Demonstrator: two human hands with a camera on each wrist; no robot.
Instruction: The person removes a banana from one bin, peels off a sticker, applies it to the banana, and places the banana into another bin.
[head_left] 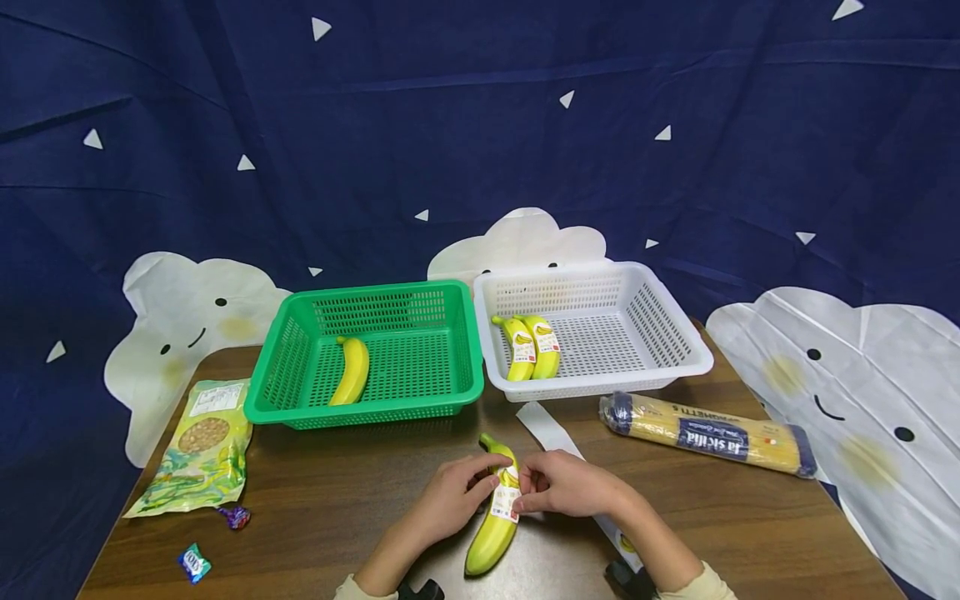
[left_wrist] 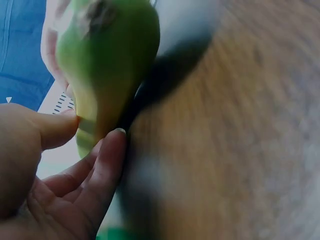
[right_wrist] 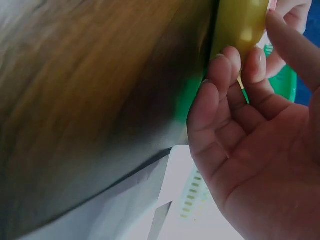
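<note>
A yellow-green banana (head_left: 491, 543) lies on the table between the two hands, its stem pointing away. A white label (head_left: 505, 503) with a printed banana picture lies across its upper half. My left hand (head_left: 447, 500) holds the banana from the left; in the left wrist view its thumb (left_wrist: 57, 127) and fingers pinch the sides. From the right, my right hand (head_left: 567, 485) grips it with curled fingers, the thumb on the label's edge. In the right wrist view the fingertips (right_wrist: 220, 72) touch the peel. Under the right forearm runs a white label strip (head_left: 551, 431).
Behind stand a green basket (head_left: 375, 413) with one unlabelled banana (head_left: 352, 372) and a white basket (head_left: 600, 385) with two labelled bananas (head_left: 545, 346). A spaghetti pack (head_left: 708, 433) lies right. On the left are a snack bag (head_left: 198, 450) and two wrapped candies (head_left: 194, 564).
</note>
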